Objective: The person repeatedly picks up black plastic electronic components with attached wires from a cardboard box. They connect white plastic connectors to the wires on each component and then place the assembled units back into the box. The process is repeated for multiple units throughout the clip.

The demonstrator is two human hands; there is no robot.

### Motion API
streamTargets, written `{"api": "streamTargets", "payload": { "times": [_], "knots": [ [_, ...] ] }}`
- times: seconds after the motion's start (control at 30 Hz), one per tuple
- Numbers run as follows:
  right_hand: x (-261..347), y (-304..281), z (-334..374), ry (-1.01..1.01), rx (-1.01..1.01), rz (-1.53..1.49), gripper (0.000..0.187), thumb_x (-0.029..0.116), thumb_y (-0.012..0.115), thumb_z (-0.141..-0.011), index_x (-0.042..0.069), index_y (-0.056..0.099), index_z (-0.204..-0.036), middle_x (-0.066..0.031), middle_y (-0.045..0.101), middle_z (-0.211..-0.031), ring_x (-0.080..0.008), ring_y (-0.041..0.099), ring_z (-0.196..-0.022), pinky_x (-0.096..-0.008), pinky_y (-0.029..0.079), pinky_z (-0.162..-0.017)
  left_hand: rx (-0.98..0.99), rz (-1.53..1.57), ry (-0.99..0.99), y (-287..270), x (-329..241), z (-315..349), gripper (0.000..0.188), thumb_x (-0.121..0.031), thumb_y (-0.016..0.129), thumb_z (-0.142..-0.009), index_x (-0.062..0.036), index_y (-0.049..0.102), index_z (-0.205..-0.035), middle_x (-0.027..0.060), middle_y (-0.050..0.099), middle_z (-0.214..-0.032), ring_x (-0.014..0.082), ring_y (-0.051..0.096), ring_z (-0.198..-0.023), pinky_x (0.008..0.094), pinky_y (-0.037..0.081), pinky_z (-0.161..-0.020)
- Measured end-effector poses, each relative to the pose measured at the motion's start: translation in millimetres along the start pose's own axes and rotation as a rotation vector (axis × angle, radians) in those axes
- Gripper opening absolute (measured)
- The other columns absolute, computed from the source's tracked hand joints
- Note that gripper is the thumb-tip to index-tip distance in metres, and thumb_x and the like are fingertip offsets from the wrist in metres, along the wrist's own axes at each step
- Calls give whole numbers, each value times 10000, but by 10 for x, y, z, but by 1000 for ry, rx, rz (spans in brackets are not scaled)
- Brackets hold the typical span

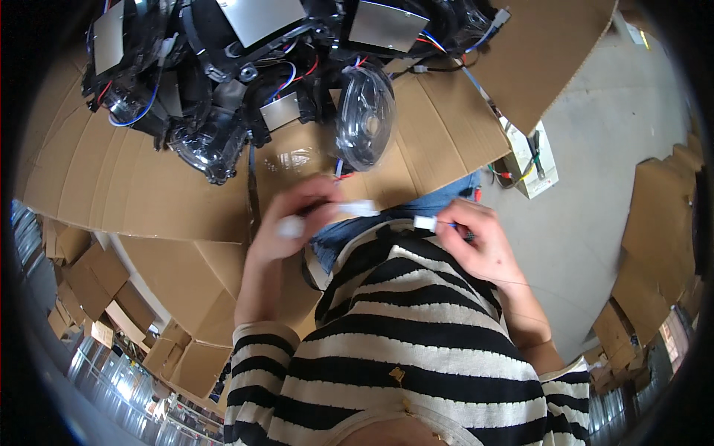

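My left hand (305, 208) is closed in a pinch on a white connector (358, 208) whose end points to the right. Another white piece (291, 227), blurred, shows by its thumb. Red and blue wires (341, 175) come down behind that hand from a plastic-wrapped lamp unit (364, 123). Facing it across a small gap, my right hand (476, 234) pinches a white plug (425, 222) with a blue wire behind it. The two white ends are apart, in front of my striped top.
Several black lamp assemblies (216, 137) with silver plates and loose wires crowd the cardboard surface (439, 141). At the right, a pale box (541, 167) with coloured clips and cables stands on the grey floor (587, 186). Cardboard boxes (182, 360) lie at lower left, more cardboard (654, 245) at far right.
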State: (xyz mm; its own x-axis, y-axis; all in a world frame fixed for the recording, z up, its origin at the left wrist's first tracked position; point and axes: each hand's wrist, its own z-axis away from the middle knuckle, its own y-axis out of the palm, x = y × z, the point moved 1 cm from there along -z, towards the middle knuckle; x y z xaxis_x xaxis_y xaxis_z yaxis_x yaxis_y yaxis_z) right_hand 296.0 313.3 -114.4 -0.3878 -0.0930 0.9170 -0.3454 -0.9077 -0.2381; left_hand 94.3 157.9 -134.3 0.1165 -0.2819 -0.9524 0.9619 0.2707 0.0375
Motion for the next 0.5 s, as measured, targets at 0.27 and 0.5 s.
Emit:
{"api": "streamTargets", "payload": {
  "times": [0.27, 0.5],
  "knots": [
    [-97, -136, 151, -5, 69, 48, 28, 23, 536, -713, 7, 544, -734, -73, 515, -628, -171, 464, -506, -269, 354, -463, -1032, 386, 710, -947, -1219, 1256, 123, -56, 509, -782, -20, 432, -871, -8, 323, -660, 98, 262, -570, 269, 243, -553],
    [254, -149, 260, 40, 193, -255, 29, 21, 539, -744, 2, 552, -762, -62, 530, -639, -120, 493, -523, -245, 374, -463, -1897, -490, 624, -1648, -988, 2383, 195, -125, 518, -820, -34, 456, -658, 26, 442, -608, 101, 378, -533, 217, 310, -488]
  ]
}}
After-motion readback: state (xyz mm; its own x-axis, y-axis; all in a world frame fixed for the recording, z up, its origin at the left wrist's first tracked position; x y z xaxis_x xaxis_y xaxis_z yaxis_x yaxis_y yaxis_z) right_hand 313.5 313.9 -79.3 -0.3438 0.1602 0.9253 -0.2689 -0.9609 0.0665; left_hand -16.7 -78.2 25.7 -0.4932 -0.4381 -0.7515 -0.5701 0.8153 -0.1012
